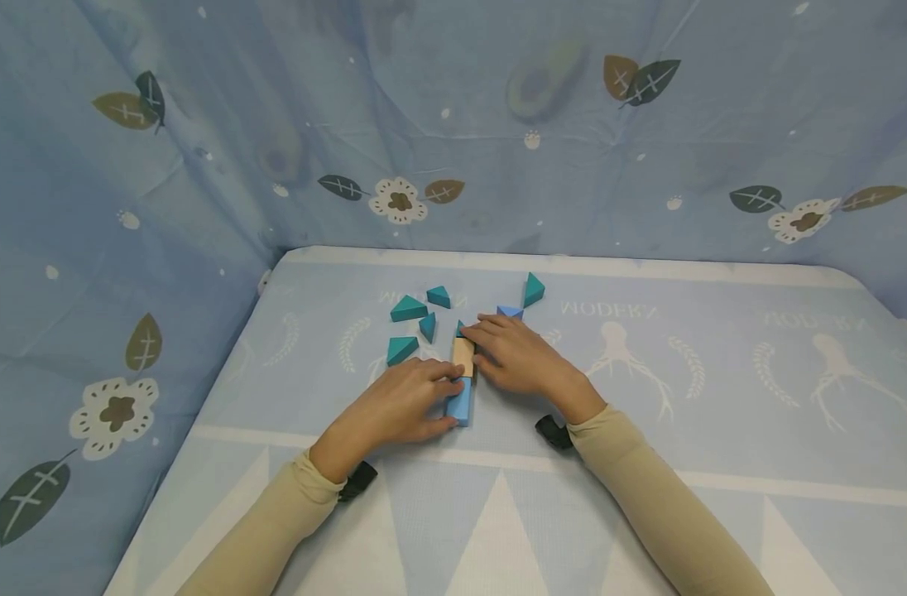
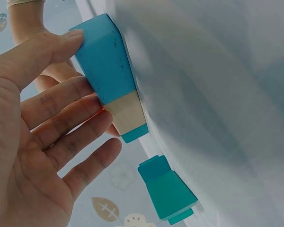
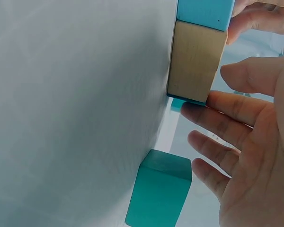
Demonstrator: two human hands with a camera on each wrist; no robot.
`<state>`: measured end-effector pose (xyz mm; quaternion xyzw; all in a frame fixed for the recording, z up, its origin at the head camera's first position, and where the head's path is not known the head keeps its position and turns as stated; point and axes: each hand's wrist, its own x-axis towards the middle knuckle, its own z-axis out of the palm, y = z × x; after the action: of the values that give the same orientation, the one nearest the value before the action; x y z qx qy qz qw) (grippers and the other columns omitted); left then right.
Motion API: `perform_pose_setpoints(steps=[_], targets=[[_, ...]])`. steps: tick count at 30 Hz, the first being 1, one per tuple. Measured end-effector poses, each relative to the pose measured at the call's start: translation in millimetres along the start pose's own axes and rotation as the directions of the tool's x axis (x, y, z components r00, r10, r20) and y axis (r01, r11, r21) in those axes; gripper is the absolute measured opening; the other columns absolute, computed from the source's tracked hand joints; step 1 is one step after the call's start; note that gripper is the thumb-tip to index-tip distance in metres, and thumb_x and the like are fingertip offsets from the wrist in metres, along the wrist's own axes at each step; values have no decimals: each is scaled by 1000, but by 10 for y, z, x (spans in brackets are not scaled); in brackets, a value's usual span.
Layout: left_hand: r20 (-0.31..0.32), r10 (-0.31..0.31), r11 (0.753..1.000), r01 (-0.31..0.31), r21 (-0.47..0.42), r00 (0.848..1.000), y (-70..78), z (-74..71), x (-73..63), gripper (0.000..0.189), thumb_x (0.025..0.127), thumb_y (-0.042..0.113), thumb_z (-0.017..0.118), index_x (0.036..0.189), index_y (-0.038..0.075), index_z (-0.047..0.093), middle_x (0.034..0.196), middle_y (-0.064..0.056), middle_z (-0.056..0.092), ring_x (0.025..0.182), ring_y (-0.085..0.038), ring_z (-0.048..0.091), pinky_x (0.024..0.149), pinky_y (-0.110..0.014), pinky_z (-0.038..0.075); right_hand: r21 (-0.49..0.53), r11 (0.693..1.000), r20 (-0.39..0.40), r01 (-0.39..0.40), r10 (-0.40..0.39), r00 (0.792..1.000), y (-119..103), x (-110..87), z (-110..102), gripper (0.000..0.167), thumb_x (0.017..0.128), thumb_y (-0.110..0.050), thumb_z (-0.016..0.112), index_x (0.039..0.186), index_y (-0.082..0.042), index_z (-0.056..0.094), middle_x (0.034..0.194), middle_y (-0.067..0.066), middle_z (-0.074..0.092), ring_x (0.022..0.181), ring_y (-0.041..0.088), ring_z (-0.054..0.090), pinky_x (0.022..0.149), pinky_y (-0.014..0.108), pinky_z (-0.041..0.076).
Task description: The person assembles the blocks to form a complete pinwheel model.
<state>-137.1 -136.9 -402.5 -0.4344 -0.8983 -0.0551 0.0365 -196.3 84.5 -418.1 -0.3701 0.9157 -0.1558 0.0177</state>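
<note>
A light blue block [image 1: 459,404], a bare wooden block [image 1: 463,358] and a small teal piece [image 1: 460,329] lie end to end in a row on the mat. My left hand [image 1: 403,401] is at the row's left side. Its thumb touches the near end of the blue block [image 2: 104,59], and its fingertips rest along the blue and wooden blocks. From the right, my right hand [image 1: 524,356] reaches the far end. Its fingertips touch around the far end of the wooden block [image 3: 196,61]; the thumb stays apart from the wood.
Several teal triangular blocks [image 1: 409,310] lie left of the row. Beyond my right hand are a blue triangular block [image 1: 509,311] and another teal one [image 1: 533,290]. A patterned curtain [image 1: 468,149] hangs behind the mat's far edge. Black devices [image 1: 554,432] sit under both wrists.
</note>
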Motion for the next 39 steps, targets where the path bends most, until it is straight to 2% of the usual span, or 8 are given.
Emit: perform_pose_setpoints(steps=[19, 39], targets=[[-15, -1, 1000, 1, -13, 1000, 1, 13, 6, 49, 81, 39, 79, 119, 9, 72, 131, -4, 64, 117, -21, 62, 96, -37, 51, -14, 1000, 1, -1, 1, 1000, -23, -16, -13, 45, 100, -22, 55, 142, -7, 52, 144, 14, 52, 140, 33, 40, 114, 53, 33], [-15, 8, 1000, -8, -12, 1000, -13, 10, 4, 49, 81, 40, 79, 119, 10, 72, 131, -4, 64, 116, -20, 62, 94, -37, 52, -93, 995, -23, 36, -38, 999, -42, -22, -11, 43, 100, -21, 54, 140, -6, 53, 141, 13, 56, 137, 33, 44, 113, 51, 35]])
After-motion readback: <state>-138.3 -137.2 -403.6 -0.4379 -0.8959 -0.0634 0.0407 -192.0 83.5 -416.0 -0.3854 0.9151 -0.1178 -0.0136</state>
